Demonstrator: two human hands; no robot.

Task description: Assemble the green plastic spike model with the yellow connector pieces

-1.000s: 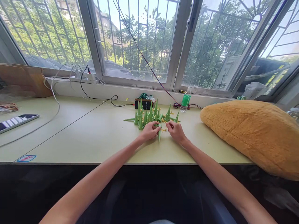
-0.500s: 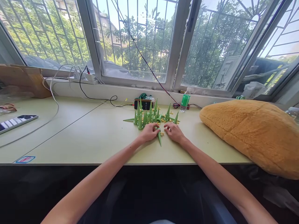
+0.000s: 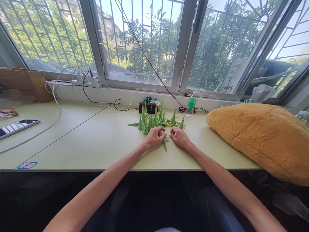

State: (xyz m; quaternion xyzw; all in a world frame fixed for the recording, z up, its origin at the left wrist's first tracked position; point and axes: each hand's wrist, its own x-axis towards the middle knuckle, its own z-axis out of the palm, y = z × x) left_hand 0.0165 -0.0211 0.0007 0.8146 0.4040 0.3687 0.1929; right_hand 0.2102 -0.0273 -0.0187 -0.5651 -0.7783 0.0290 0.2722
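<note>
A green plastic plant watering spike points its tip toward me, with a small yellow valve sticking out at its side. My left hand is curled around the wide end of this spike, thumb and forefinger at its base. Just right of it, my right hand has its fingers bent together close to the valve; whether a small part is pinched there is hidden. Behind both hands stands a cluster of similar green spikes, mostly upright on their wide ends, some lying down, with yellow valves among them.
A phone-like black display stands behind the spikes. A bottle with a green label is at the back right. A large orange plush cushion covers the right side. Leftward lie a phone and a white cable.
My right hand has shifted very slightly right, and the left thumb has moved a little over the spike's base. The other spikes stay in place.
</note>
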